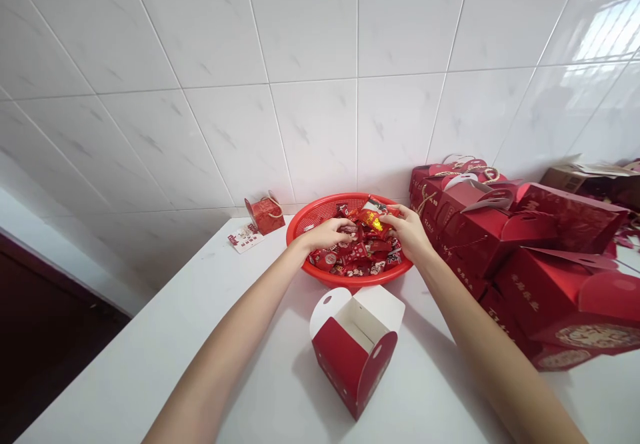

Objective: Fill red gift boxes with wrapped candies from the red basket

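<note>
A red plastic basket (299,223) holds many wrapped sweets (357,252), mostly in red wrappers. My right hand (406,227) pinches a red and gold packet (374,215) over the basket's right side. Among the sweets at the left, my left hand (327,234) has its fingers curled in; its fingertips reach into the pile, and what they grip, if anything, is hidden. In front of the basket stands a red gift box (345,357) with its white-lined flaps spread and its inside showing bare.
Many red gift boxes (530,284) are piled along the right of the white table (210,324). At the back left sit a small red box with a rope handle (267,215) and a printed card (245,237). A tiled wall (315,124) rises behind.
</note>
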`<state>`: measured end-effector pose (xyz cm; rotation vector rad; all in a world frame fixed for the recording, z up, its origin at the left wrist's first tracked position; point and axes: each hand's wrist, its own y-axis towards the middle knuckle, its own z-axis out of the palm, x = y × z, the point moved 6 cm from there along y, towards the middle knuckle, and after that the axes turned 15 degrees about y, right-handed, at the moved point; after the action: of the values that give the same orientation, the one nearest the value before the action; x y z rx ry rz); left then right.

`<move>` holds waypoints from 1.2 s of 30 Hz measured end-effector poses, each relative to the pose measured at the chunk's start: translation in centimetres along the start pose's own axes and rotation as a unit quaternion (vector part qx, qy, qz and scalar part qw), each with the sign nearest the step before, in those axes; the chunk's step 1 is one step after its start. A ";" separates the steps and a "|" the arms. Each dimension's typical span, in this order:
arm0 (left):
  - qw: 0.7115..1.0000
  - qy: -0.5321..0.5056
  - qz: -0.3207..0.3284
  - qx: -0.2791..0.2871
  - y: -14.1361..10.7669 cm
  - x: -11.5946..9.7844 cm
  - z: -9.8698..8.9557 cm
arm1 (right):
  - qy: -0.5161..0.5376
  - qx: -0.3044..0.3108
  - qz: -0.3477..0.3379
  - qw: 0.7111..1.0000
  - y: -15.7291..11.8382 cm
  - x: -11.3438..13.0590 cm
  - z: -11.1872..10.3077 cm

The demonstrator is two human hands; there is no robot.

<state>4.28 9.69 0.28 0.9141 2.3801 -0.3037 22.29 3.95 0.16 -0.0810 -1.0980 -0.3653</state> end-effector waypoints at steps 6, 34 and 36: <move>0.997 0.016 0.020 -0.069 -0.3 -0.3 -0.7 | 0.002 -0.002 -0.003 1.000 -0.2 0.2 0.1; 0.939 0.179 0.208 -0.209 -1.6 -4.4 -0.3 | 0.073 0.095 0.081 0.989 -0.9 -0.2 1.4; 0.941 0.180 0.202 -0.203 -1.7 -4.7 -0.3 | 0.084 0.070 0.057 0.992 -0.8 -0.1 1.2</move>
<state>5.84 6.03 3.26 1.2994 2.3542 0.5376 21.01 3.49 0.54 0.0111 -0.9450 -0.1875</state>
